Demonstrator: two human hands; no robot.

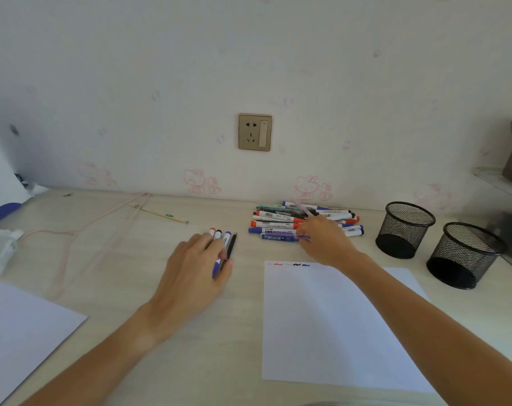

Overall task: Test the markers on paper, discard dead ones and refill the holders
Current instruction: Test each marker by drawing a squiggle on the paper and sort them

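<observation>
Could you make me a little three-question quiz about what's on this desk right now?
1. True or false: both mesh holders stand empty.
2. Which squiggle colour is missing from the paper? A red, B green, C black, D blue.
3. Fill in: the right hand reaches into the ___ of markers.

Key: 1 true; 2 B; 3 pile. The left hand rests on a few set-aside markers.

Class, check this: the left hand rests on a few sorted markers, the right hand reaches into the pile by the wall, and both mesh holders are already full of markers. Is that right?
Not quite. In the head view both mesh holders are empty. The rest holds: the left hand rests on a few markers, and the right hand reaches into the pile by the wall.
</observation>
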